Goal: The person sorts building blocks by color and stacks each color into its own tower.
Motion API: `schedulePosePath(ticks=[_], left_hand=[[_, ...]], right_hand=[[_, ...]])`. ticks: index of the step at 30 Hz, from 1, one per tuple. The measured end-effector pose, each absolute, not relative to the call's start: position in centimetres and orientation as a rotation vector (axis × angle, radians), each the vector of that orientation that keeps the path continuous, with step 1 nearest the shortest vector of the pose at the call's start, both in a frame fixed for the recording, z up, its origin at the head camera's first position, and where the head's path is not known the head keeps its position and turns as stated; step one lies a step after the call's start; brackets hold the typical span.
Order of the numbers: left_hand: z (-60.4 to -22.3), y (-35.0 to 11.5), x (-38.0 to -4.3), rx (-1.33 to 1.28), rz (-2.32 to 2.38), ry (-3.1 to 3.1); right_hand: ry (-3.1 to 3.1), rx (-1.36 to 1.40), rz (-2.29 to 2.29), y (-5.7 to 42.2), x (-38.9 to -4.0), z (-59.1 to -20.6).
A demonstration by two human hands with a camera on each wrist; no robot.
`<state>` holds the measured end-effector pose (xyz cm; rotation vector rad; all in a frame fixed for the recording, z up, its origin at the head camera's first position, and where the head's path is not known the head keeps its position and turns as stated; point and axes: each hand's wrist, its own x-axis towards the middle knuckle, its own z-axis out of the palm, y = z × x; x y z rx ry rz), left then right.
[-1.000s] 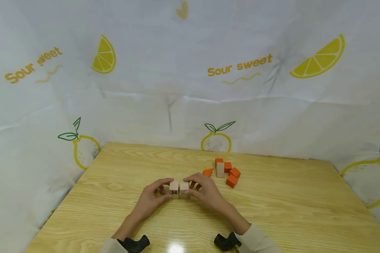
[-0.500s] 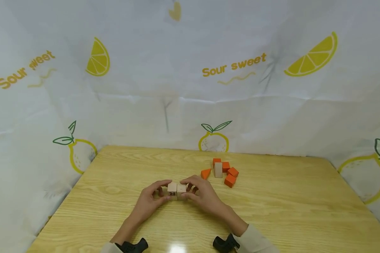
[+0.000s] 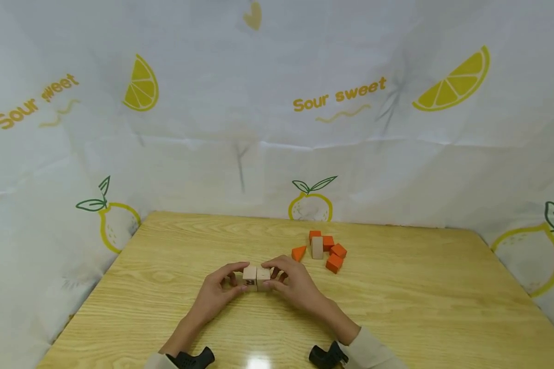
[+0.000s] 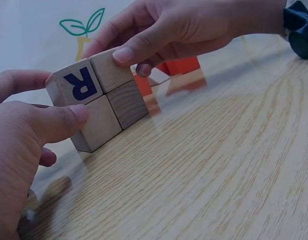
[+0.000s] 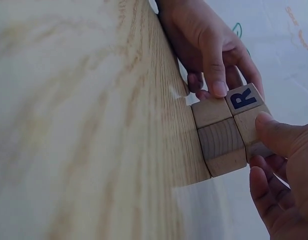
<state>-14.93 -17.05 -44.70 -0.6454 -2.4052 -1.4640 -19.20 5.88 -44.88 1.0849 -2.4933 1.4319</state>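
Observation:
Wooden cubes stand two high and two wide at the middle of the table. The upper left cube bears a dark letter R; beside it sits a plain upper right cube. Beneath them are a plain lower left cube and a lower right cube with visible grain. My left hand pinches the left side, its thumb where the R cube meets the one below. With thumb and fingers, my right hand holds the upper right cube. Some fingertips are hidden behind the cubes.
Beyond my right hand lie several orange blocks, among them an orange triangular block. A pale rectangular block stands upright among them. Behind the wooden table hangs a white cloth printed with lemons.
The gap between the left and right cubes has closed and they now touch. Both hands keep their grip. The head view has shifted slightly.

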Motion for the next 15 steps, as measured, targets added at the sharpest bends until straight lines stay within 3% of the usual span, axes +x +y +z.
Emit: schedulePosePath(ticks=[15], left_hand=[[-45.10, -17.02, -15.05, -0.624, -1.474, -2.422]], right_hand=[[-2.451, 1.072, 1.439, 5.78, -19.14, -45.35]])
